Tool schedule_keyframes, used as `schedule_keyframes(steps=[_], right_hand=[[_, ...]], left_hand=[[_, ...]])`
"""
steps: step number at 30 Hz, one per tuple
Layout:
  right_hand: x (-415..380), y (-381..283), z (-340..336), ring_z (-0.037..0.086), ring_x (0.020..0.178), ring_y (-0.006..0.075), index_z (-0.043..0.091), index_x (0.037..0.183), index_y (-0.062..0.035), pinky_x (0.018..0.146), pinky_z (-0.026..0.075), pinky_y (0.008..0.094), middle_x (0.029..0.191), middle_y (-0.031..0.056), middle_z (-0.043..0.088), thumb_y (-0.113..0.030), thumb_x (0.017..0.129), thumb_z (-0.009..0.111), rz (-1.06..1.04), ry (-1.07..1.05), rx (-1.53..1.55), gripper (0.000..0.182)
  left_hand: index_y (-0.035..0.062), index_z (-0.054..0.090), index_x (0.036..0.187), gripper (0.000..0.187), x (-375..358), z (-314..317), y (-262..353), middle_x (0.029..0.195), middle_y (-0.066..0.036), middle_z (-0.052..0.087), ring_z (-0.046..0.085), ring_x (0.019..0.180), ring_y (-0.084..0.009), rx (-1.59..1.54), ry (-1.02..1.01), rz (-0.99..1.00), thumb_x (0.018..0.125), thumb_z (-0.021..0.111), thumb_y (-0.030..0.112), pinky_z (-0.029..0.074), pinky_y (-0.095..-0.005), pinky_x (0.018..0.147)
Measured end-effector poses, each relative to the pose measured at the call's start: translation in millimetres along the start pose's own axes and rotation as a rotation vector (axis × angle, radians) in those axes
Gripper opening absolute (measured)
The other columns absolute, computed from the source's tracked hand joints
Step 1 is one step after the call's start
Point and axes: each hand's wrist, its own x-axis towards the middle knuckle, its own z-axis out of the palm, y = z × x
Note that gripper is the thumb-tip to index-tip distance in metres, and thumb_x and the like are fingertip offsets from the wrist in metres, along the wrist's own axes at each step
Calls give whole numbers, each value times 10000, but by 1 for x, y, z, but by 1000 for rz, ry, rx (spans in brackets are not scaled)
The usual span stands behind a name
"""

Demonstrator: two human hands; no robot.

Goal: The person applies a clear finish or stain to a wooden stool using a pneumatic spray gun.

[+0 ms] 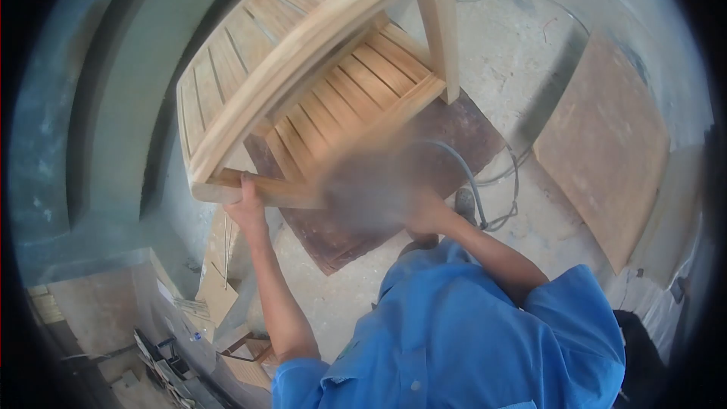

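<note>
Brown board (471, 125) under diagonal chair (299, 47)

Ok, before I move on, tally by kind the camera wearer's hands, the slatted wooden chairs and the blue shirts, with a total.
Hands: 2 (left hand, right hand)
Slatted wooden chair: 1
Blue shirt: 1
Total: 4
</note>
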Motion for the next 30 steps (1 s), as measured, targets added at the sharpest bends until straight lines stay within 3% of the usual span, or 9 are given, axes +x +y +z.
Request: schedule_keyframes(steps=[3, 8, 15, 17, 18, 22, 25, 26, 30], right_hand=[[-1, 8, 2, 700, 881, 363, 660, 1240, -99, 810, 537, 422, 937, 173, 724, -399, 851, 724, 147, -61, -151, 495], [-31, 75, 17, 689, 924, 374, 657, 1248, -109, 827, 536, 434, 985, 181, 719, -409, 854, 714, 97, 36, -164, 499], [-77, 11, -23, 693, 946, 363, 651, 1240, -77, 828, 538, 398, 1029, 203, 708, -357, 866, 715, 211, 218, -121, 471], [-87, -2, -26, 699, 929, 348, 645, 1249, -69, 821, 539, 385, 1018, 205, 708, -355, 876, 704, 207, 310, -101, 473], [-91, -14, -31, 705, 880, 276, 631, 1273, -59, 822, 528, 350, 978, 174, 717, -307, 890, 693, 279, 314, -34, 460], [-99, -61, -68, 633, 898, 144, 598, 1313, -27, 841, 493, 302, 997, 113, 711, -194, 907, 672, 408, 388, 101, 445], [-106, -72, -102, 625, 915, 142, 579, 1339, -29, 848, 486, 295, 1024, 107, 706, -188, 916, 658, 358, 491, 92, 458], [-112, -81, -117, 614, 922, 139, 559, 1363, -32, 856, 479, 289, 1034, 94, 698, -187, 925, 642, 454, 451, 126, 472], [-137, -105, -143, 585, 760, 99, 541, 1376, -28, 663, 478, 256, 890, 45, 661, -198, 932, 586, 288, 503, 47, 478]], left_hand=[[-50, 640, 1013, 252, 9, -4, -4, 951, -96, 658, 619, 866, -182, -11, -34, -26, 886, 696, 160, 493, -323, 804], [-62, 640, 1034, 284, 25, -1, -13, 968, -96, 662, 619, 862, -171, 9, -46, -23, 883, 712, 167, 498, -316, 798], [-102, 583, 1173, 391, 25, -11, -47, 1091, -149, 660, 633, 946, -222, -14, -91, -47, 876, 707, 119, 500, -344, 878], [-103, 566, 1194, 412, 18, -21, -55, 1120, -166, 650, 626, 979, -237, 43, -75, 36, 870, 709, 106, 492, -352, 905], [-104, 557, 1205, 423, 16, -25, -60, 1134, -175, 646, 623, 995, -244, 72, -65, 76, 866, 710, 99, 487, -356, 918], [-100, 535, 1231, 459, 37, -39, -83, 1149, -170, 635, 609, 999, -231, 4, -86, 36, 863, 712, 110, 484, -352, 897], [-102, 519, 1238, 457, 64, -36, -44, 1147, -160, 622, 591, 970, -213, 128, -228, -182, 892, 686, 145, 485, -347, 854], [-112, 487, 1263, 481, 73, -35, -57, 1136, -149, 613, 575, 954, -201, 91, -254, -137, 917, 662, 173, 477, -340, 835], [-113, 476, 1284, 499, 49, -30, -40, 1117, -155, 622, 582, 971, -208, 8, 29, -145, 920, 654, 178, 476, -344, 870]])
